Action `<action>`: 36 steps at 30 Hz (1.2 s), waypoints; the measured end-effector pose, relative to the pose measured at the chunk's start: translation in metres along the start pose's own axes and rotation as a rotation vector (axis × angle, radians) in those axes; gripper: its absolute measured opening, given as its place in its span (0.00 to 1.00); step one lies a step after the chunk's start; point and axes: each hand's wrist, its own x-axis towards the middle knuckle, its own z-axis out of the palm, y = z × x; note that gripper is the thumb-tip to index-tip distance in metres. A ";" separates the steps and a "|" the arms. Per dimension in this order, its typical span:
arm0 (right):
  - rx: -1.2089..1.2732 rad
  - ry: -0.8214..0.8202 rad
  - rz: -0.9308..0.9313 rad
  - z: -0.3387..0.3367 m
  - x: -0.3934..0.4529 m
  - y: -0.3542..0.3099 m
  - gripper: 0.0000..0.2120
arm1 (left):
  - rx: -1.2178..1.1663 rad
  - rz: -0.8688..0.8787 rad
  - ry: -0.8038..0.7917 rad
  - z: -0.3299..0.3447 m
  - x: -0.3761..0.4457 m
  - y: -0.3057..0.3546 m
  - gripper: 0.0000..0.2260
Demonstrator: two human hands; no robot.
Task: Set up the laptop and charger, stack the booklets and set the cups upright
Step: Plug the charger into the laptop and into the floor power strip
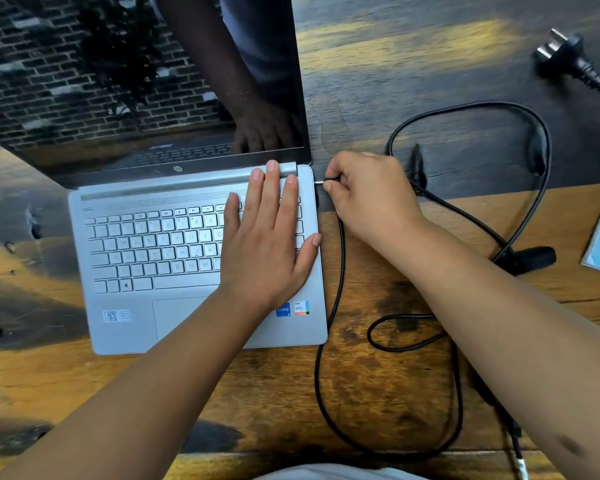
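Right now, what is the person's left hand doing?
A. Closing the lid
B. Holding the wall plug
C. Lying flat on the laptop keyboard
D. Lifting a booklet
C: the left hand lies palm-down, fingers spread, on the right side of the open laptop keyboard.

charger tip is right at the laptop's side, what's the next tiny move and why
Probably push the barrel plug leftward into the laptop edge. The right hand pinches it with metal tip still showing beside the side wall, and the left hand lies flat on the keyboard, bracing the laptop.
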 end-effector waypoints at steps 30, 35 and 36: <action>0.099 -0.063 0.105 0.000 0.000 0.002 0.04 | 0.003 -0.007 0.014 0.002 -0.001 0.003 0.33; 0.092 -0.063 0.126 -0.001 0.003 0.001 0.04 | 0.006 -0.011 0.004 0.003 -0.001 0.002 0.33; 0.098 -0.069 0.124 -0.001 0.002 0.001 0.04 | 0.005 -0.010 0.005 0.004 -0.001 0.002 0.33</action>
